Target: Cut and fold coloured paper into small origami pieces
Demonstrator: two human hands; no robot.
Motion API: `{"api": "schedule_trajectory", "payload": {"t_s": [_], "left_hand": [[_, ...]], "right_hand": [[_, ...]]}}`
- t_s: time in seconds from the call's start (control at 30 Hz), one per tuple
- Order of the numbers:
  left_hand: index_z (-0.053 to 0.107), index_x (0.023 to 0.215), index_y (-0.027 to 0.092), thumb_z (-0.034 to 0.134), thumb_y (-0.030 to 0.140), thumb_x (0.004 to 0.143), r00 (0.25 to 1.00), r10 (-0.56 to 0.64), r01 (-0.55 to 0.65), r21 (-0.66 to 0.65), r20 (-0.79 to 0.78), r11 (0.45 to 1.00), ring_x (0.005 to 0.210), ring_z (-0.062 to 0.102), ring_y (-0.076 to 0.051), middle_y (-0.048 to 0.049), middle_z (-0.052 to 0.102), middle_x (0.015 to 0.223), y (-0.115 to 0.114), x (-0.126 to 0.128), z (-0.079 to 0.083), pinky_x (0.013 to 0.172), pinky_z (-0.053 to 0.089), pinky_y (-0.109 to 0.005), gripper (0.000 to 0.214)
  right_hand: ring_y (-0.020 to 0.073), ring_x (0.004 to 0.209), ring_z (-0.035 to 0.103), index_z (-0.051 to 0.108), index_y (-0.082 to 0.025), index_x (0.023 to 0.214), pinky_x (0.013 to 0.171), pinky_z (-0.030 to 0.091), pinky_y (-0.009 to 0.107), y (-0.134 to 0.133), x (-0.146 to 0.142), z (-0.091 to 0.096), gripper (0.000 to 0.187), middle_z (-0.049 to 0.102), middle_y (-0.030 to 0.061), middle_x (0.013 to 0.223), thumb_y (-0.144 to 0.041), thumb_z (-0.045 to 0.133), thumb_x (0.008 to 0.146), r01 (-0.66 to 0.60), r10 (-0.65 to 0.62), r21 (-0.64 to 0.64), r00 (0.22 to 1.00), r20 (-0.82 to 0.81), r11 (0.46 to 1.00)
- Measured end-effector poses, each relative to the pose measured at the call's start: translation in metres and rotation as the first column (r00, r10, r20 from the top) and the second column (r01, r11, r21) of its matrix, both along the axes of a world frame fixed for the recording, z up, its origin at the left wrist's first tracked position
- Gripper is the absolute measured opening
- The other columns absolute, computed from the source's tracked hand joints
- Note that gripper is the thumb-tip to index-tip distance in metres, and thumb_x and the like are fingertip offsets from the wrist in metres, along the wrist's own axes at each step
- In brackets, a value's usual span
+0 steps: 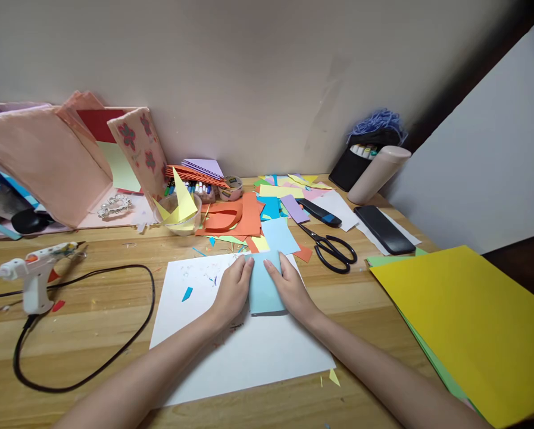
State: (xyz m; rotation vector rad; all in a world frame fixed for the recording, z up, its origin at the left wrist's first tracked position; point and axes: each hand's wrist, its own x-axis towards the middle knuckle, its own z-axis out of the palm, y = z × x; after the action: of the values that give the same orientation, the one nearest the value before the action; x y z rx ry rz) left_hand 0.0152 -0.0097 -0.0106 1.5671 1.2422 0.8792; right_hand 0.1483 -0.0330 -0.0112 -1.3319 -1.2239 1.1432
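Left hand point(234, 287) and right hand point(292, 291) clamp opposite edges of blue card point(265, 289), card between them over white sheet point(267, 351). Scissors point(319, 239) beyond right hand; glue gun point(35, 286) well left of both.

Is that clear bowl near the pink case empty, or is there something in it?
Not empty: yellow paper sits in the bowl, with one pointed piece rising well above the rim.

left hand point(231, 290): bare, slim-fingered, thumb point(247, 270) tapering to a rounded tip | left forearm point(155, 361): bare to the view's lower edge, slender, narrowing toward the hand | right hand point(294, 292): bare, likewise slim-fingered | right forearm point(367, 358): bare, smooth, slender, similarly narrowing
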Motion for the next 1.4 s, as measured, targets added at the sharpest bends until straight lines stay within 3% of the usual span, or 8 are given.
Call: {"api": "schedule_trajectory", "payload": {"t_s": [0.2,0.4,0.67,1.03,1.4], "left_hand": [[0.037,0.067,0.019,0.033,0.043,0.088,0.999,-0.009,0.009,-0.017,0.034,1.0,0.062,0.038,-0.013,0.003,0.043,0.065,0.0004,-0.0012,0.0007,0.058,0.031,-0.024,0.031],[0.035,0.064,0.019,0.037,0.043,0.086,0.998,0.006,-0.004,-0.028,0.07,1.0,0.059,0.033,-0.012,0.0035,0.037,0.062,0.0011,-0.0014,0.001,0.055,0.029,-0.023,0.033],[0.033,0.061,0.018,0.039,0.044,0.085,0.994,0.025,-0.023,-0.028,0.107,0.999,0.057,0.03,-0.011,0.0035,0.032,0.059,0.0009,-0.0027,0.0033,0.053,0.027,-0.023,0.035],[0.032,0.061,0.018,0.04,0.045,0.084,0.993,0.026,-0.02,-0.055,0.118,0.998,0.057,0.029,-0.011,0.0037,0.03,0.059,0.0022,-0.0023,0.0005,0.053,0.026,-0.023,0.036],[0.037,0.061,0.019,0.038,0.043,0.084,0.997,0.059,-0.059,0.007,0.044,0.998,0.058,0.035,-0.012,0.0029,0.039,0.058,0.0006,-0.0013,0.0043,0.055,0.029,-0.023,0.034]], "right_hand": [[0.0162,0.075,0.052,0.049,-0.021,0.088,0.065,0.042,0.026,0.0008,0.003,-0.0024,0.023,0.056,-0.0004,0.079,-0.043,0.045,0.085,-0.02,0.02,-0.002,0.999,0.029,1.0],[0.0155,0.076,0.051,0.049,-0.02,0.088,0.066,0.042,0.025,0.0015,0.0023,-0.0027,0.023,0.056,0.0,0.082,-0.042,0.046,0.084,-0.017,0.017,0.004,1.0,-0.006,1.0],[0.0128,0.061,0.041,0.046,-0.019,0.074,0.054,0.036,0.023,0.003,0.0044,-0.0048,0.033,0.045,-0.0021,0.066,-0.05,0.043,0.083,0.003,-0.003,-0.003,1.0,-0.016,1.0],[0.0126,0.062,0.04,0.046,-0.019,0.074,0.054,0.036,0.022,0.0018,0.0034,-0.0043,0.031,0.044,-0.002,0.067,-0.048,0.044,0.083,0.002,-0.002,-0.005,0.998,-0.056,1.0],[0.0109,0.057,0.04,0.047,-0.019,0.072,0.051,0.034,0.021,0.005,0.0072,-0.0031,0.03,0.045,-0.0033,0.064,-0.048,0.053,0.078,-0.026,0.026,0.003,0.995,-0.091,1.0]]}}
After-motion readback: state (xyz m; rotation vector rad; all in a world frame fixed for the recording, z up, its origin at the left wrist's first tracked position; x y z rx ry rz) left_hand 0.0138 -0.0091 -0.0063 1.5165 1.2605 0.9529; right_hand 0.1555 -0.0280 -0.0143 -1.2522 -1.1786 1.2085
